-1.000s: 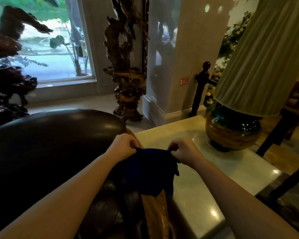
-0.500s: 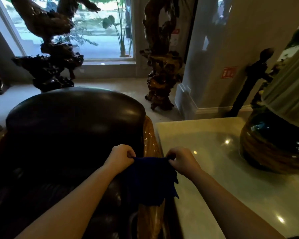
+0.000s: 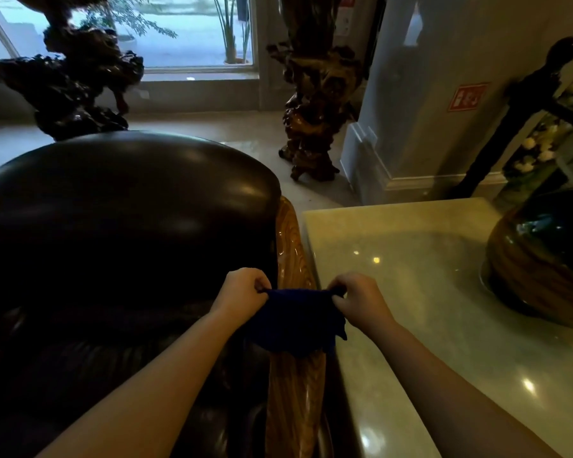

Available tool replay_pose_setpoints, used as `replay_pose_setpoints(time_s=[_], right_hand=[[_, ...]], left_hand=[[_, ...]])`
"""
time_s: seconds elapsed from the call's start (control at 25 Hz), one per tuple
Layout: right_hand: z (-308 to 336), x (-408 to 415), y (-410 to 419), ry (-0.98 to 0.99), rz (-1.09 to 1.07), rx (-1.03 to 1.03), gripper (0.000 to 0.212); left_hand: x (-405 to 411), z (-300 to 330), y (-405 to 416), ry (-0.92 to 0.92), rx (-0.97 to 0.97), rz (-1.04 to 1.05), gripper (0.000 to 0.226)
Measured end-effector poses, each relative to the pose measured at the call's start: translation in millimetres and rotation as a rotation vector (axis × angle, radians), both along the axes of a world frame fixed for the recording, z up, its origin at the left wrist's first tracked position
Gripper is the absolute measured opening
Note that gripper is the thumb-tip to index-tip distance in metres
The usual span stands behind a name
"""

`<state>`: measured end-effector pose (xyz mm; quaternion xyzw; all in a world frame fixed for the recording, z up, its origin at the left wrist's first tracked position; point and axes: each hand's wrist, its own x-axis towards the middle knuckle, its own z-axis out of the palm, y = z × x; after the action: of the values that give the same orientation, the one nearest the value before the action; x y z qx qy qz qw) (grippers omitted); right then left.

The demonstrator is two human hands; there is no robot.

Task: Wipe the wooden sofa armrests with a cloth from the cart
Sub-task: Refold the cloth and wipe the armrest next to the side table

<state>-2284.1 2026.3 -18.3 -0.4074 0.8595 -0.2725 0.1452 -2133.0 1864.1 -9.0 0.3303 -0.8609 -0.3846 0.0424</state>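
Both hands are on the cloth (image 3: 295, 320). Left hand (image 3: 242, 292) has its fingers closed, pinching the cloth's top-left edge; right hand (image 3: 361, 300) has its fingers closed on the top-right edge. The top edge is stretched roughly level between them and the rest hangs down in loose folds.

The cloth is dark blue and sits at about 6 o'clock of centre, directly over the wooden armrest (image 3: 291, 259). Can't tell whether the hanging part touches the wood. The armrest is glossy, with visible grain, and runs from 12 toward 6 between the dark leather sofa back (image 3: 123, 206) at 9 o'clock and the pale stone tabletop (image 3: 427, 292) at 3 o'clock.

A dark glazed lamp base (image 3: 543, 259) stands on the tabletop at 3 o'clock, well apart from the hands. Carved root sculptures: one at 12 o'clock (image 3: 315, 104) on the floor, one at 10 o'clock (image 3: 76, 90) by the window (image 3: 186, 31).
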Motion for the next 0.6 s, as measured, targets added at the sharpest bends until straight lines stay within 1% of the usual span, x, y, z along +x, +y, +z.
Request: replay_pose_setpoints(time_s=[0.24, 0.4, 0.44, 0.48, 0.52, 0.56, 0.6], right_hand=[[-49.0, -25.0, -41.3, 0.038, -0.039, -0.088, 0.013], [-107.5, -45.6, -56.0, 0.029, -0.033, -0.051, 0.011], [-124.4, -46.2, -55.3, 0.062, -0.055, -0.040, 0.014], [-140.6, -43.5, -52.1, 0.129, -0.072, -0.034, 0.020], [-160.2, -39.4, -48.9, 0.212, -0.060, -0.015, 0.031], [-179.1, -33.4, -46.5, 0.293, -0.026, 0.014, 0.044], [-196.5, -27.3, -45.2, 0.362, 0.025, 0.045, 0.056]], left_hand=[[-26.5, -55.8, -29.8, 0.084, -0.007, 0.079, 0.018], [-51.3, -115.4, -33.4, 0.168, -0.050, 0.145, 0.020], [-54.8, -133.9, -30.2, 0.189, -0.078, 0.162, 0.026], [-54.8, -153.2, -24.0, 0.197, -0.117, 0.163, 0.036], [-54.8, -175.6, -15.9, 0.190, -0.151, 0.146, 0.050], [-55.4, -198.5, -5.9, 0.137, -0.183, 0.114, 0.063], [-56.7, -220.4, 3.3, 0.045, -0.240, 0.075, 0.072]])
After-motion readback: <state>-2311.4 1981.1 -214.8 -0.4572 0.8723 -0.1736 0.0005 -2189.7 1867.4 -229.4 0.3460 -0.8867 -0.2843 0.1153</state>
